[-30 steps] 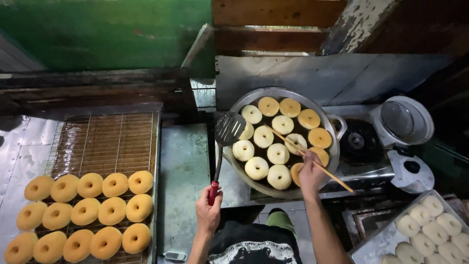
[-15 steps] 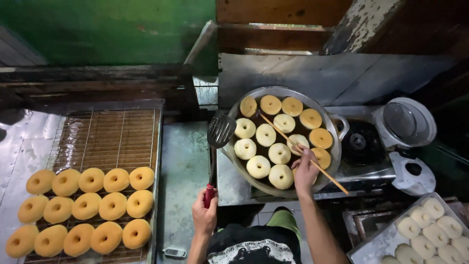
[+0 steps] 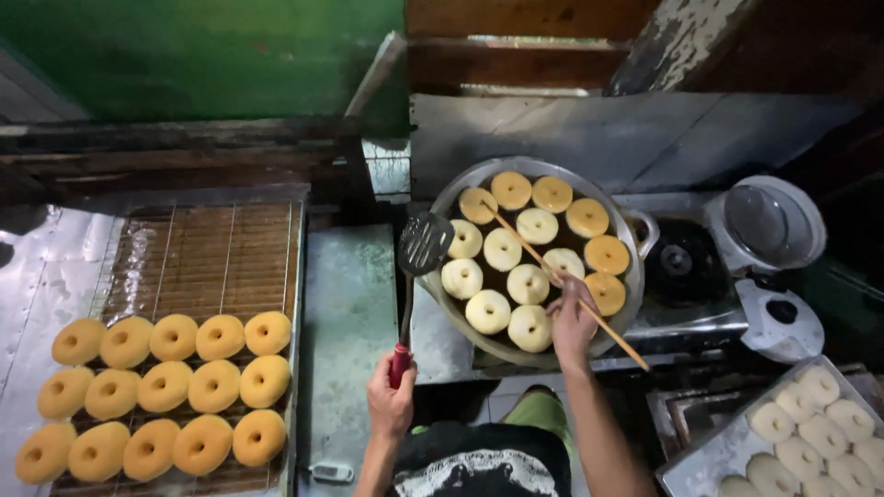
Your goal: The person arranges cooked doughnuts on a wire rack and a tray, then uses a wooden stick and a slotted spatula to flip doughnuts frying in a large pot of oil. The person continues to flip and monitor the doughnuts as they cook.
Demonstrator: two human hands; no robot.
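Doughnuts (image 3: 529,284) float crowded in the frying pan (image 3: 635,276); right hand (image 3: 573,319) pinches a long wooden skewer (image 3: 552,273) reaching the far ones, left hand (image 3: 390,402) grips the slotted spatula (image 3: 423,243) beside the rim. A clumsy flip could splash hot oil.
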